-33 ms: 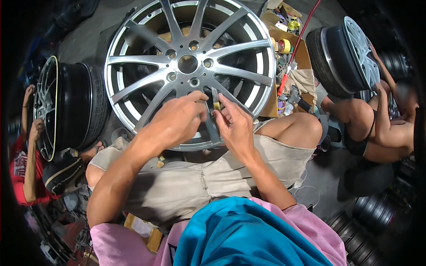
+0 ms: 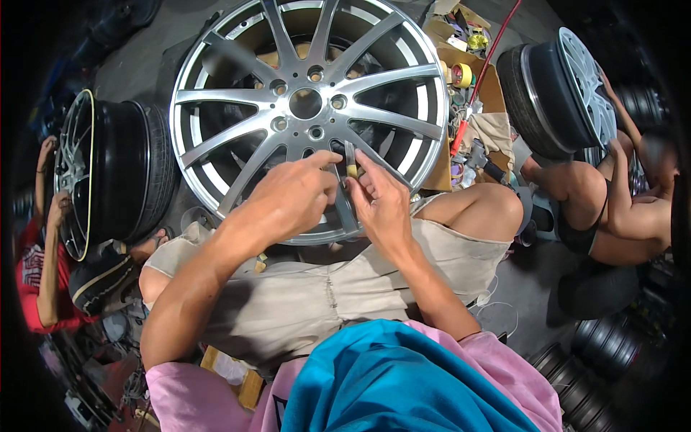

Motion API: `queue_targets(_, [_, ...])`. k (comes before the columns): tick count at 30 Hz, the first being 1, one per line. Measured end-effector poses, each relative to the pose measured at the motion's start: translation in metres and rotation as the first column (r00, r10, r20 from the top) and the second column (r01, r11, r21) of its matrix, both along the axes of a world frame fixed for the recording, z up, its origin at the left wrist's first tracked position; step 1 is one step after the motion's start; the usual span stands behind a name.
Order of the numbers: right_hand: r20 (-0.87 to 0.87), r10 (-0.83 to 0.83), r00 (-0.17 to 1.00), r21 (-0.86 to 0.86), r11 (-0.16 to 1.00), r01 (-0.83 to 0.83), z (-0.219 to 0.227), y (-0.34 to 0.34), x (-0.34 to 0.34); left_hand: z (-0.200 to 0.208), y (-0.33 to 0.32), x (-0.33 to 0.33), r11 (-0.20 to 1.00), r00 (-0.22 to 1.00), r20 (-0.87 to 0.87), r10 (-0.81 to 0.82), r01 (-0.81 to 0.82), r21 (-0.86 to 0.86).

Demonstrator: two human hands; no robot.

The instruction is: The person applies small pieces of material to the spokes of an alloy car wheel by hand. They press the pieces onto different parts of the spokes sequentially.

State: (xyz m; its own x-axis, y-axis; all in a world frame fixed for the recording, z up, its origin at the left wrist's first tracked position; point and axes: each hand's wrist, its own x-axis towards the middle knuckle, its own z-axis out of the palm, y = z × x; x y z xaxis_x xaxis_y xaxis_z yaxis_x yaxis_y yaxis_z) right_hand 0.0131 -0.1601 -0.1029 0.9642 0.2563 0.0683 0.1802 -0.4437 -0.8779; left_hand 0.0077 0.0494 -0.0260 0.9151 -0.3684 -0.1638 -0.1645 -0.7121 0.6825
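A large silver multi-spoke wheel rim (image 2: 259, 155) lies face up in front of my knees. My left hand (image 2: 291, 194) is over its near spokes, index finger stretched to the right and the other fingers curled. I see nothing in that hand; its thumb is hidden. My right hand (image 2: 381, 201) is beside it, thumb and index finger around a narrow strip (image 2: 350, 167), grey above and yellowish below. The strip lies along a spoke near the hub; what it is made of I cannot make out.
An open cardboard box (image 2: 497, 97) with tape rolls and tools stands right of the rim, a red rod (image 2: 478, 83) leaning across it. Co-workers on both sides handle other rims, left (image 2: 75, 173) and right (image 2: 586, 86). Stacked dark wheels (image 2: 604, 345) stand lower right.
My left index finger has straightened and shifted slightly right, closer to the strip. My right hand has hardly moved.
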Motion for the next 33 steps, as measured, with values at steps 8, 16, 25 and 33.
queue_targets(8, [-0.026, 0.017, 1.000, -0.023, 1.000, -0.018, -0.002, 0.008, 0.006, -0.011, -0.007, -0.005, 0.995, 0.995, -0.070, -0.066, 0.070, 0.064])
queue_targets(16, [-0.040, 0.039, 0.998, 0.006, 0.999, -0.038, -0.006, 0.012, 0.011, -0.010, -0.009, -0.004, 0.994, 0.997, -0.065, -0.048, 0.054, 0.099])
queue_targets(25, [-0.035, 0.081, 0.996, -0.011, 0.997, -0.081, -0.002, 0.012, 0.021, -0.010, -0.008, -0.002, 0.993, 0.997, -0.063, -0.050, 0.056, 0.099])
queue_targets(33, [-0.093, 0.057, 0.994, 0.037, 0.998, -0.054, 0.001, 0.010, 0.020, -0.008, -0.009, -0.004, 0.994, 0.996, -0.078, -0.049, 0.057, 0.091])
